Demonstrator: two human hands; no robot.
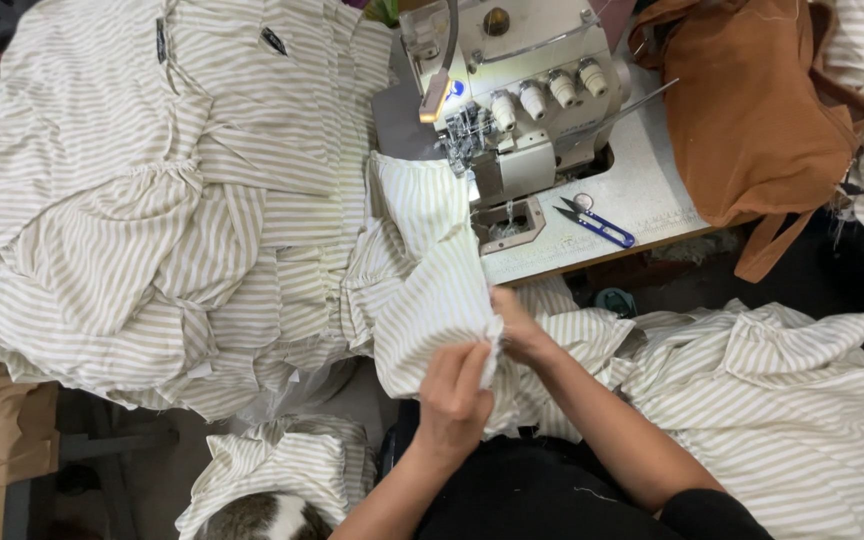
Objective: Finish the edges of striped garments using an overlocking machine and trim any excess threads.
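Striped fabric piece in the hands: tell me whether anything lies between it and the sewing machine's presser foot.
Nothing visible blocks it. The striped fabric piece, held by the left hand and right hand, already runs up to the sewing machine. The blue snips lie off to the side.

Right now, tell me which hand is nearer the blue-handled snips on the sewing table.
Right. The right hand grips the striped fabric just below and left of the snips; the left hand holds the same fabric lower down, farther away.
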